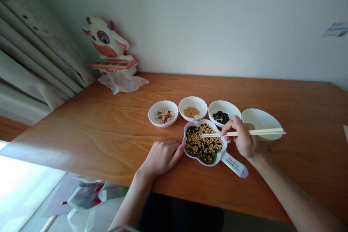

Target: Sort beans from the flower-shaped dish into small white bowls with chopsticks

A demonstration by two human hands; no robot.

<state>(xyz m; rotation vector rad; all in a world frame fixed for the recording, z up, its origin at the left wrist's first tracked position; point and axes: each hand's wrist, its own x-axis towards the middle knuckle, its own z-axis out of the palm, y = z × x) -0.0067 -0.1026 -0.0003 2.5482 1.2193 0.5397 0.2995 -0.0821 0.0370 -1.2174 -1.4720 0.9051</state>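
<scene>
My right hand (pixel 243 138) grips a pair of wooden chopsticks (pixel 261 132), whose tips reach into the mixed beans (pixel 203 143). Those beans, tan, black and green, fill a flower-shaped white scoop (pixel 185 130) with a lilac rim and a labelled handle (pixel 235 165). Whether the tips pinch a bean is too small to tell. My left hand (pixel 164 156) rests palm down on the table, fingers loosely curled, its thumb touching the scoop's left edge. Behind the scoop stand white bowls: one with red and pale pieces (pixel 164 116), one with yellow beans (pixel 191 112), one with black beans (pixel 220 117).
A fourth white bowl (pixel 261 117) stands at the right, partly behind my right hand and the chopsticks. At the back left of the wooden table (pixel 108 134) are a cow toy with a keyboard (pixel 114 50) and a clear plastic bag (pixel 122 82). A curtain (pixel 35 61) hangs left.
</scene>
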